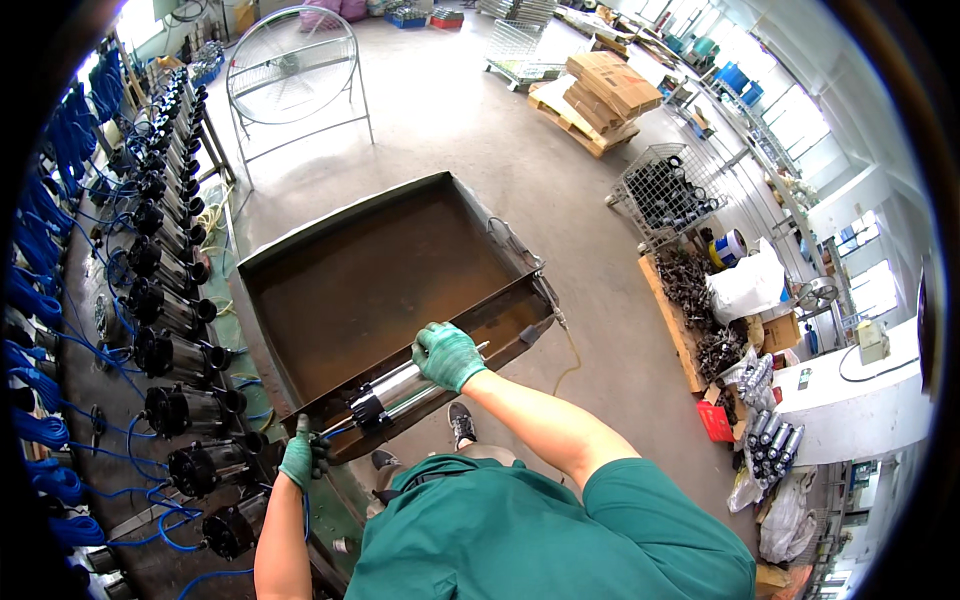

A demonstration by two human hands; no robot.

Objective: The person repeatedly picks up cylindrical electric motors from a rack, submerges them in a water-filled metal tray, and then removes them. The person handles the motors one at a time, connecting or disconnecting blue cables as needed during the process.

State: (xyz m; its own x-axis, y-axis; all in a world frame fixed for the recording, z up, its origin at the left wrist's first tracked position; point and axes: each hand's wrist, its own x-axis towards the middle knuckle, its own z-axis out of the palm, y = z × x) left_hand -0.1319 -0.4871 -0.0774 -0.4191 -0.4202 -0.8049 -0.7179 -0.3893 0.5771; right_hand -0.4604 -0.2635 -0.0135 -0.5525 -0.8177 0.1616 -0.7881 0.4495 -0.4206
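Observation:
My right hand (449, 356), in a green glove, is closed around one end of a silver cylindrical motor (398, 384). A thin shaft pokes out past the fingers. The motor lies slantwise over the near edge of a metal tank (345, 224) that has brown, rusty-looking liquid or bottom in it. Its black end cap (366, 408) points to the left. From that cap a blue cable (338, 428) runs to my left hand (299, 456), also gloved. The left fingers are curled at the tank's near left corner, around the cable, with the thumb up.
A bench on the left carries a long row of similar motors (188, 412) and coiled blue cables (45, 430). Beyond the tank stands a large fan (290, 75). To the right are cartons on a pallet (575, 138), a wire cage (662, 205) and heaped metal parts (690, 290).

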